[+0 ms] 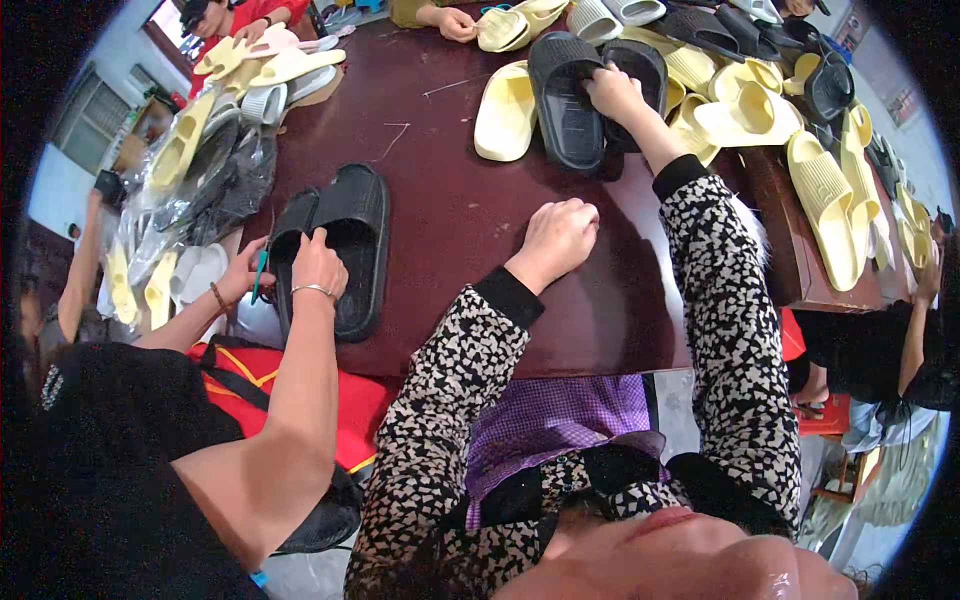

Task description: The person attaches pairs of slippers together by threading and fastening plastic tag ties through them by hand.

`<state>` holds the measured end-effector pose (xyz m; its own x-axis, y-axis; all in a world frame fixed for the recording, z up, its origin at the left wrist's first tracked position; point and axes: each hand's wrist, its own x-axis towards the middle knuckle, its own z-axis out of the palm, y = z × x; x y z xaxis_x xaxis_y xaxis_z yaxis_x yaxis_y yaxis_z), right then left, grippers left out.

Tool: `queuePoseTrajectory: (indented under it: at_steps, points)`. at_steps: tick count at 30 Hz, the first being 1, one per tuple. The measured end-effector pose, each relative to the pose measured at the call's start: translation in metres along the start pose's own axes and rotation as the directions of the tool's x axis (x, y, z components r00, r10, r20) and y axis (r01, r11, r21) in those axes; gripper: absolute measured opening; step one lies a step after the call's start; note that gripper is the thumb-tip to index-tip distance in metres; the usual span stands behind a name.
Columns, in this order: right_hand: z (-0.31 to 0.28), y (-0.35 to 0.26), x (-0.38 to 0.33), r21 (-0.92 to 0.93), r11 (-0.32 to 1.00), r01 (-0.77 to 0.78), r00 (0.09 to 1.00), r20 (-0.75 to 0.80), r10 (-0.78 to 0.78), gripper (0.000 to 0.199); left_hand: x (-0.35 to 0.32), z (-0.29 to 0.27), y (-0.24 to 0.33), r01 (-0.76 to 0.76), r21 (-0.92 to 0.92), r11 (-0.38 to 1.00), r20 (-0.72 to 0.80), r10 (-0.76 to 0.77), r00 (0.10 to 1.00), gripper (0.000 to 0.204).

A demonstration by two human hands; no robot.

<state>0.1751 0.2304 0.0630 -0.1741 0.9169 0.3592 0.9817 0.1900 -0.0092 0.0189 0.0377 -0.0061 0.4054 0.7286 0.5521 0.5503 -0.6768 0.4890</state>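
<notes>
Right hand (616,94) grips black slipper (566,102) beside yellow slipper (505,112).

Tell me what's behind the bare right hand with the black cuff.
Behind the right hand, a black ribbed-strap slide slipper partly shows; the part the hand covers cannot be seen.

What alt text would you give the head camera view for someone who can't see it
A person's right hand grips a black slipper on a dark red table, the left hand curled nearby. Yellow and black slippers pile up at upper right; a co-worker's hand at left touches another black slipper.
</notes>
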Motion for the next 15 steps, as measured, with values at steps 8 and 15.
queuePoseTrajectory:
  at_steps: [8, 15]
  points:
    - [-0.016, 0.023, -0.001, 0.072, 0.997, 0.029, 0.985, -0.171, -0.016, 0.020, 0.017, -0.001, 0.001, -0.041, -0.003, 0.999, 0.001, 0.041, 0.999, 0.005]
    - [-0.086, 0.038, -0.042, 0.018, 0.990, 0.141, 0.948, -0.290, -0.130, 0.021, 0.031, -0.001, -0.001, 0.009, 0.020, 1.000, 0.103, -0.011, 0.995, 0.006]
